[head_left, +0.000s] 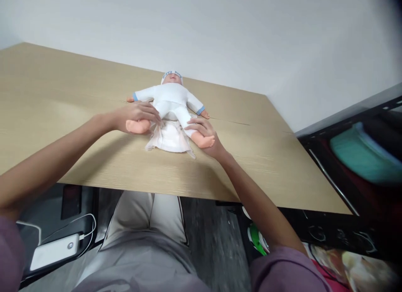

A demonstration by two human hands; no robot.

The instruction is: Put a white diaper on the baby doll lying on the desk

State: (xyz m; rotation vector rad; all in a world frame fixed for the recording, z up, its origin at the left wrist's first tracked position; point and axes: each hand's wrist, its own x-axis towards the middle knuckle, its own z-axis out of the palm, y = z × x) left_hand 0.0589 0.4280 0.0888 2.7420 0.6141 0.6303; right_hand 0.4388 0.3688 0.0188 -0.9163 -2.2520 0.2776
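Baby doll (172, 93) in the head view lies on its back near the middle of the frame, on a light wood-grain surface (260, 162), its head toward the top and its legs spread toward the bottom. It wears a white suit with blue cuffs (201, 110) and a white headband (172, 73) with blue lettering, too blurred to read surely. Both arms stretch out sideways.

An opened white diaper (171, 138) lies at its bottom, between the legs, its front part spread toward the lower edge of the frame.

The left hand (138, 111), left of centre, has a narrow grip, fingers curled over the doll's leg on that side, with the bare foot (138, 126) showing below. The right hand (207, 125), right of centre, grips the other leg just above its foot (202, 140), fingers laid across the white fabric.

At the lower left, a white power bank (53, 252) with a cable (93, 218) and a dark flat device (71, 201) rest on a black seat (47, 220). A blurred teal item (361, 153) sits at the right edge. Behind the surface rises a pale wall (201, 28).
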